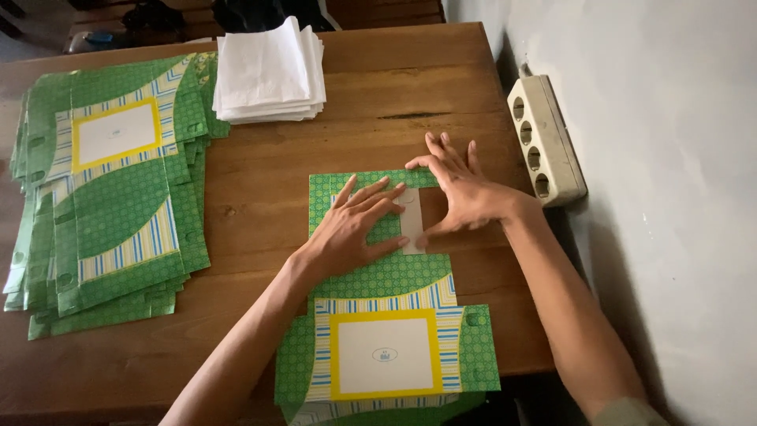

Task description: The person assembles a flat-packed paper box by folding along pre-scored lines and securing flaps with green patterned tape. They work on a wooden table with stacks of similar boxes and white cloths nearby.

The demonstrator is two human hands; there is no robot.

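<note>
Where the wooden table (260, 158) meets a grey wall (670, 158) carrying a power strip (546, 140), both hands press flat, fingers spread, on a green carton sheet (386, 315): left hand (355, 225), right hand (461, 189), gripping nothing. A carton stack (110, 205) and white papers (270, 72) lie beyond. The sheet's near edge is cut off.

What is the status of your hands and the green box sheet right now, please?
Left hand and right hand flat, pressing folded flap of green box sheet. Nothing on it; stack of flat sheets and white papers apart.
</note>
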